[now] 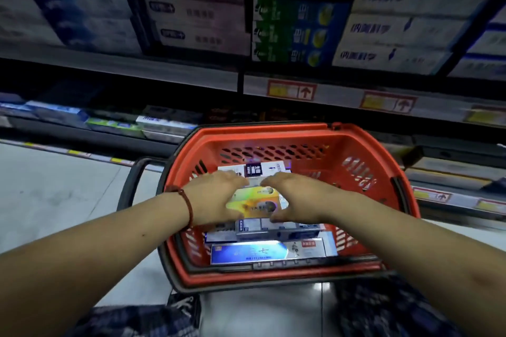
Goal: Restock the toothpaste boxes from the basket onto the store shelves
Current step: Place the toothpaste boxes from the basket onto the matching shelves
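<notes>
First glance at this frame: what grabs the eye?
The bright red plastic basket sits at centre, below the shelves. Inside it, the left hand and right hand clasp a shiny gold toothpaste box atop the pile. Upper middle, green-and-blue stacked boxes stand out on the shelf.

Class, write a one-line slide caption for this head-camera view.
Left hand and right hand grip gold toothpaste boxes atop other boxes in a red basket, before stocked shelves.

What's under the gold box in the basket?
Beneath the gold box a grey-white box shows, with a blue box nearer the camera and a white box behind. The left hand and right hand cover its ends; the basket floor is hidden.
</notes>
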Available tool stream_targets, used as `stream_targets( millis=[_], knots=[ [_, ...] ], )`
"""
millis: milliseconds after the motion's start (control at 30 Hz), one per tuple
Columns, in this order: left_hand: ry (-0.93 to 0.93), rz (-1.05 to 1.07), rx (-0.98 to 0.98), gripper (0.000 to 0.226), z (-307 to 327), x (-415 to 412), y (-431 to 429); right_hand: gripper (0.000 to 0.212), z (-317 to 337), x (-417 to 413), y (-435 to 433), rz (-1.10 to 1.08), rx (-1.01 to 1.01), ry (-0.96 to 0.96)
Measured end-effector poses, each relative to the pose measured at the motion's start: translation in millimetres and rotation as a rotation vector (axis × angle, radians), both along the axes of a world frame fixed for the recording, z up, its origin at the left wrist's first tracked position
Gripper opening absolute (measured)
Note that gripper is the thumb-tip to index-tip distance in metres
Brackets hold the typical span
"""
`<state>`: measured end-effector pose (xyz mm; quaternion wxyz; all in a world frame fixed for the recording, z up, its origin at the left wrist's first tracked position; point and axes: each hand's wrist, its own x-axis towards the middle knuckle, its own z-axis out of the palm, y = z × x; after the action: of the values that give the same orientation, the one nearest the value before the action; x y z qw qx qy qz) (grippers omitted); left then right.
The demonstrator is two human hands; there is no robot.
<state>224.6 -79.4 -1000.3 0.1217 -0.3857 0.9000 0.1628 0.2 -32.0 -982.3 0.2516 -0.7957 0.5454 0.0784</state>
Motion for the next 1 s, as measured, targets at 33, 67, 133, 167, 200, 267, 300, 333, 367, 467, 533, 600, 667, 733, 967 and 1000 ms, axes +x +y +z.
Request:
stream_targets(
  millis=[33,67,133,167,200,267,300,333,367,467,533,600,667,733,967,1000],
  knots=[
    [-0.045,-0.028,0.043,0.070,-4,-1,4,0.066,-4,2,3,0.016,0.038,0.029],
    [-0.088,-0.054,0.088,0.065,-9,-2,7,0.060,-8,3,6,0.035,0.075,0.068],
    [-0.171,-0.087,0.180,0.053,-17,-3,12,0.048,-16,6,12,0.066,0.154,0.149],
    [-0.207,-0.088,0.228,0.050,-21,-3,16,0.046,-20,6,15,0.076,0.207,0.190],
    [-0.220,-0.081,0.275,0.048,-26,-3,19,0.044,-23,7,17,0.096,0.252,0.239],
    [-0.223,-0.062,0.333,0.046,-35,-2,26,0.041,-25,8,21,0.149,0.284,0.326],
    [-0.232,-0.054,0.349,0.044,-39,-2,29,0.039,-25,7,21,0.164,0.272,0.351],
    [-0.226,-0.040,0.361,0.041,-43,-1,31,0.039,-26,7,21,0.170,0.253,0.368],
    [-0.218,-0.025,0.370,0.040,-46,0,33,0.039,-27,7,21,0.176,0.241,0.388],
    [-0.191,0.069,0.459,0.043,-51,3,33,0.045,-32,9,25,0.163,0.275,0.474],
    [-0.209,0.138,0.516,0.043,-50,1,32,0.042,-34,6,27,0.133,0.369,0.514],
    [-0.217,0.221,0.560,0.041,-50,-2,31,0.040,-32,-2,27,0.024,0.481,0.487],
    [-0.192,0.328,0.630,0.039,-48,-7,33,0.050,-36,-12,25,-0.163,0.589,0.362],
    [-0.171,0.421,0.668,0.041,-50,-9,35,0.056,-41,-17,27,-0.326,0.626,0.229],
    [-0.008,0.881,0.718,0.053,-52,-4,41,0.046,-51,-18,37,-0.545,0.599,-0.001],
    [0.034,0.933,0.727,0.056,-50,-3,41,0.043,-50,-21,37,-0.589,0.610,-0.034]
  ],
)
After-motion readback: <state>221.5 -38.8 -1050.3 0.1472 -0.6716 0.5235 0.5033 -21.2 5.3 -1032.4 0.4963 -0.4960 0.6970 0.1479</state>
